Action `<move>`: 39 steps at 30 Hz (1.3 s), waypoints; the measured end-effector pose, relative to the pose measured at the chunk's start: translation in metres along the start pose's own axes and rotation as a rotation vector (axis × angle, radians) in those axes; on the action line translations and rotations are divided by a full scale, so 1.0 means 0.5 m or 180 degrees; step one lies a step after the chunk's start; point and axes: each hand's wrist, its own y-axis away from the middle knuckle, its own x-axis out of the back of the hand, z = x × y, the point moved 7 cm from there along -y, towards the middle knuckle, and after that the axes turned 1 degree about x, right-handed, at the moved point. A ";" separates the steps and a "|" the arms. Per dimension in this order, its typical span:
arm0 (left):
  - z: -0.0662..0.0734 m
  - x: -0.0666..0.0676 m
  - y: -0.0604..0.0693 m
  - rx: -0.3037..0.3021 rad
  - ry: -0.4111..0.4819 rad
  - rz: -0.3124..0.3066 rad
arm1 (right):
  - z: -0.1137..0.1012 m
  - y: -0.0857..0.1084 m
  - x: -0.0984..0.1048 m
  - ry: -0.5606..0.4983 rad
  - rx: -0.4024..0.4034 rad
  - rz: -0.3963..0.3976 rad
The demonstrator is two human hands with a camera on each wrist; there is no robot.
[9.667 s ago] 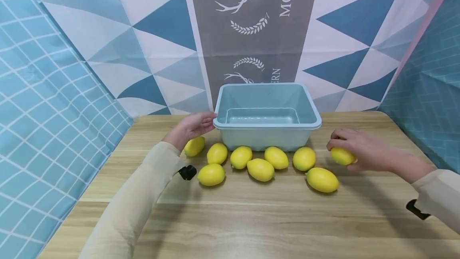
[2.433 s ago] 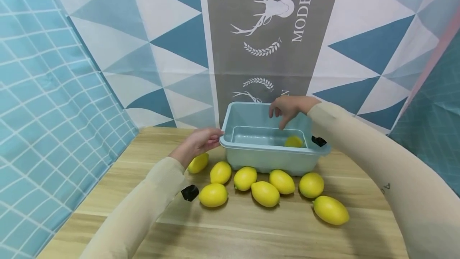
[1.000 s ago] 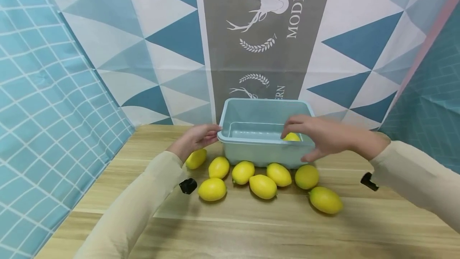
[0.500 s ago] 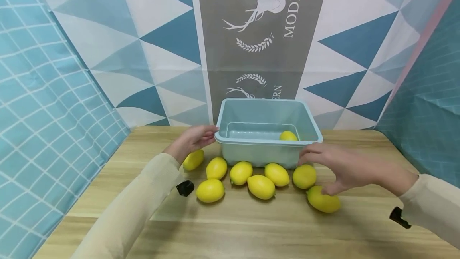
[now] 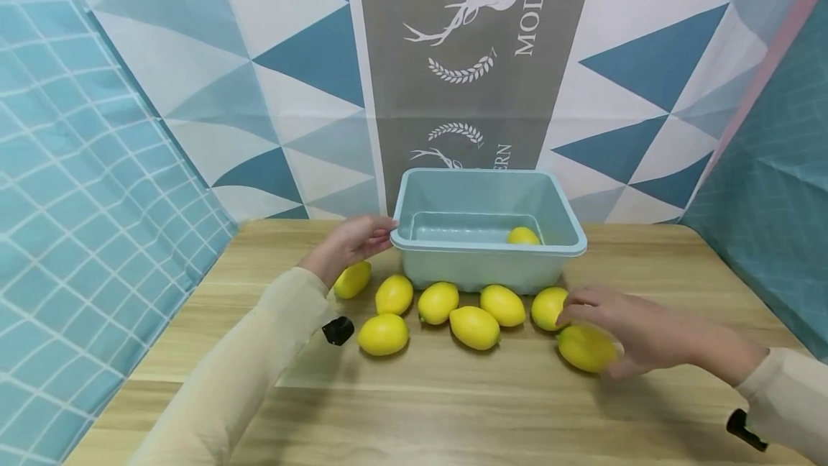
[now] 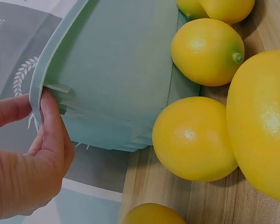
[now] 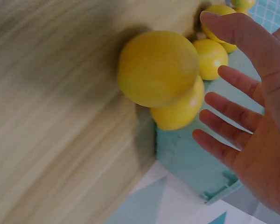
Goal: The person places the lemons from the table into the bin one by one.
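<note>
A light blue plastic basin [image 5: 479, 265] stands at the back of the wooden table, one lemon [image 5: 522, 236] inside it. My left hand [image 5: 352, 241] pinches the basin's left rim; in the left wrist view, thumb and fingers lie on either side of the rim [image 6: 37, 88]. At the right, my right hand [image 5: 637, 331] hovers over the rightmost lemon [image 5: 584, 348], partly covering it. In the right wrist view, the fingers of that hand [image 7: 266, 116] are spread and hold nothing, apart from the nearest lemon [image 7: 156, 70].
Several more lemons lie in front of the basin, among them a lemon [image 5: 548, 308] by its right corner and a lemon [image 5: 383, 335] at front left. Another lemon [image 5: 352, 279] sits beneath the left hand. Patterned cloth [image 5: 297, 92] hangs behind the table [image 5: 414, 408].
A lemon from my right hand now lies in the basin. My right hand has withdrawn from the basin, moving right and down to the rightmost lemon. The left hand stays on the rim.
</note>
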 end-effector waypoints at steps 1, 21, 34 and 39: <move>-0.003 -0.002 -0.002 0.0000 0.0012 -0.0010 | 0.002 0.005 -0.007 -0.0043 -0.0048 -0.0053; -0.002 -0.004 -0.004 -0.0063 0.0097 -0.0256 | 0.018 0.012 -0.063 -0.0259 -0.0223 -0.0142; -0.002 -0.005 -0.001 -0.0070 0.0129 -0.0214 | 0.014 0.019 -0.069 -0.0397 -0.0159 -0.0240; -0.004 -0.004 -0.003 -0.0047 0.0125 -0.0203 | 0.017 0.022 -0.073 -0.0432 -0.0156 -0.0209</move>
